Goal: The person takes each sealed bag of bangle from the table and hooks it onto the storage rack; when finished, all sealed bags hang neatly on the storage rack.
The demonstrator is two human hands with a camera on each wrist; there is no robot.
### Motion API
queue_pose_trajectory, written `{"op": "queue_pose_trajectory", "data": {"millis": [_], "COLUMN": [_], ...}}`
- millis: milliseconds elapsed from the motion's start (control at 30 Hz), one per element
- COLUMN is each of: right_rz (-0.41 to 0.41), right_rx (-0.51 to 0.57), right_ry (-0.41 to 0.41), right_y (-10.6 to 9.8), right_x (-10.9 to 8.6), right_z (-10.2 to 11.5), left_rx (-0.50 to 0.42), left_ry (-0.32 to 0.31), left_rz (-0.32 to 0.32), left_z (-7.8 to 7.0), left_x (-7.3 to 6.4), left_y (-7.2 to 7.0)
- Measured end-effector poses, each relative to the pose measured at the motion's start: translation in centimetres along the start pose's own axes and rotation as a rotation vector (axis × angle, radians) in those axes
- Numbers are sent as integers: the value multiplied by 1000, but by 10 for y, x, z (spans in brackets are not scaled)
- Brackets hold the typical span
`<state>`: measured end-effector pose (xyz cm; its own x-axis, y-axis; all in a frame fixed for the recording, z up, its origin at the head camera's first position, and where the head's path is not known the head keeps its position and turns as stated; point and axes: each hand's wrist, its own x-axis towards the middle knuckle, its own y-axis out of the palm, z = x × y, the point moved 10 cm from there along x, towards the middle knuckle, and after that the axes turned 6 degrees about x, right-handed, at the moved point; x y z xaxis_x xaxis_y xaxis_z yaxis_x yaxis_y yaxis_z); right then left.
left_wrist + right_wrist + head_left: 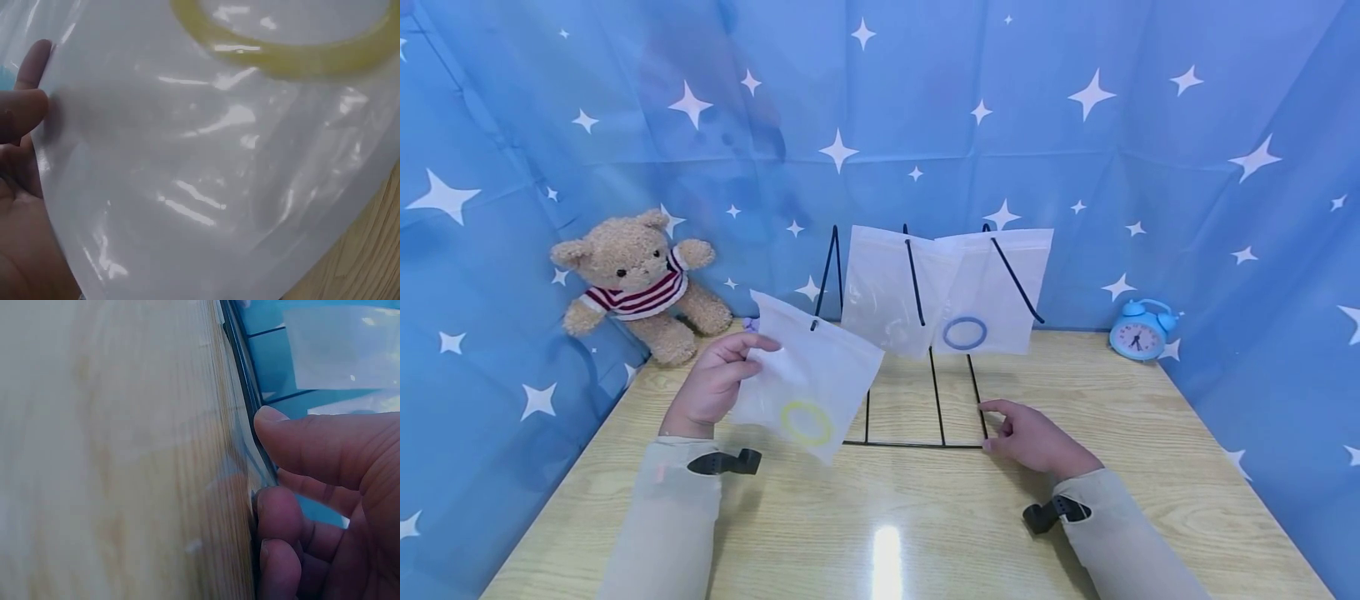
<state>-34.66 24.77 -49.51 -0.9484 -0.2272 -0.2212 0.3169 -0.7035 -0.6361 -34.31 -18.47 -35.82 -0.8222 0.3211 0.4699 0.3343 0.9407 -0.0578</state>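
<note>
A black wire rack (pixel 895 444) with long prongs stands on the table. At its left prong hangs a translucent zip bag (pixel 842 379), tilted, with a yellow ring (pixel 275 61) inside. My left hand (pixel 718 379) pinches that bag's left edge between thumb and fingers. Low on the rack, my right hand (pixel 1033 437) holds the front right corner of the wire base, thumb and fingers about the wire (pixel 247 381). A middle bag (pixel 880 287) with no ring visible in it and a right bag (pixel 1000 287) with a blue ring (pixel 965 346) hang on the other prongs.
A teddy bear (pixel 632 258) in a striped top sits at the table's back left. A blue alarm clock (pixel 1137 337) stands at the back right. Behind the wooden table (pixel 820 533) hangs a blue star-patterned curtain (pixel 910 100). Something purple (pixel 751 324) shows partly behind the left bag.
</note>
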Motion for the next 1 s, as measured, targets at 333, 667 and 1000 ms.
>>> {"op": "queue_pose_trajectory", "data": {"millis": [333,667,1000], "right_rz": [0,9,2], "right_rx": [-6,-1,-1], "right_ry": [-5,-21,-10], "right_y": [0,0,0], "right_x": [-1,-3,-2], "right_z": [1,5,3], "left_rx": [30,15,176], "left_ry": [-98,-86,-108], "left_rz": [-72,-89,-144], "left_z": [12,15,16], "left_x": [1,6,4], "left_y": [-2,5,-1]}}
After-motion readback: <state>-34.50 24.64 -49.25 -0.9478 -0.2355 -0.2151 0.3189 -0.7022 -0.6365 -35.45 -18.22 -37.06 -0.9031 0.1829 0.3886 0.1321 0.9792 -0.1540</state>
